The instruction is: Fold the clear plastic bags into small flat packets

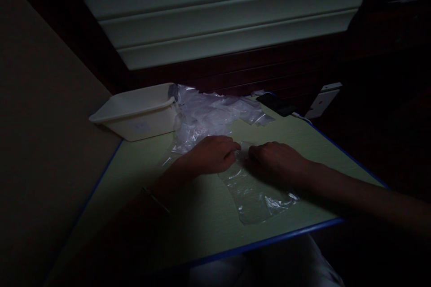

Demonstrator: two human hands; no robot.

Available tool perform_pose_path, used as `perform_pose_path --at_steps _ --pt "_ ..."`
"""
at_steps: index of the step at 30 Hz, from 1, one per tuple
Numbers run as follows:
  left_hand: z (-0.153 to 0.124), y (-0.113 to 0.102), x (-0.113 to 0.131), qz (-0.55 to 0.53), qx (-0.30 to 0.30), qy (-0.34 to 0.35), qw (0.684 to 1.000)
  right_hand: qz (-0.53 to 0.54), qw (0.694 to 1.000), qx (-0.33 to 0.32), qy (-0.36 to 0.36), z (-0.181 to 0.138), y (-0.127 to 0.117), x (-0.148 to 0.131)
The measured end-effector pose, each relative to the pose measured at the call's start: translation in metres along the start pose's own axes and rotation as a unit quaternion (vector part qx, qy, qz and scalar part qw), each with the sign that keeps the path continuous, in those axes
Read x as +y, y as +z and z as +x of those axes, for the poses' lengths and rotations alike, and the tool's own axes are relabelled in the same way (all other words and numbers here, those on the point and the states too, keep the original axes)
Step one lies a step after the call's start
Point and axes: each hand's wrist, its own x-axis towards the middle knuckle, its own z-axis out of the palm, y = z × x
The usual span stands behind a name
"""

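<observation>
Two bare hands rest on a clear, crinkled plastic bag (256, 197) lying flat near the front edge of a pale green table with a blue rim (323, 143). Left hand (212, 154): fingers curled, tips pressing the bag's upper end; whether they pinch the film cannot be told in the dim light. Right hand (278, 161): knuckles up, fingers bent onto the same end, just beside the left. Behind the hands, a loose heap of clear plastic bags (208, 114) touches a white rectangular plastic tub (138, 114) at the table's far left corner.
</observation>
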Motion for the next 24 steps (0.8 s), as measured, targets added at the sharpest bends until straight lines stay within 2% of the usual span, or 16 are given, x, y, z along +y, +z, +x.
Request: perform_pose_path --at_steps 5,11,13,17,20,24 --pt "0.0 0.0 -0.001 -0.022 -0.004 0.004 1.0 0.029 0.999 0.002 -0.014 -0.004 -0.006 0.001" --pt "-0.001 0.0 -0.002 -0.015 -0.026 0.035 0.999 0.154 0.986 -0.011 -0.07 -0.013 -0.012 0.004" --pt "-0.001 0.0 -0.003 -0.013 -0.031 0.041 0.999 0.196 0.978 0.002 -0.078 -0.019 -0.016 0.008" --pt "-0.002 0.001 -0.003 -0.023 -0.029 0.04 0.998 0.265 0.961 0.079 -0.03 -0.037 -0.02 0.03" --pt "-0.002 0.001 -0.003 -0.035 -0.025 0.043 0.998 0.271 0.957 0.1 0.003 -0.05 -0.015 0.052" --pt "-0.002 0.002 -0.004 -0.052 -0.016 0.037 0.998 0.266 0.957 0.082 -0.078 -0.056 -0.004 0.063"
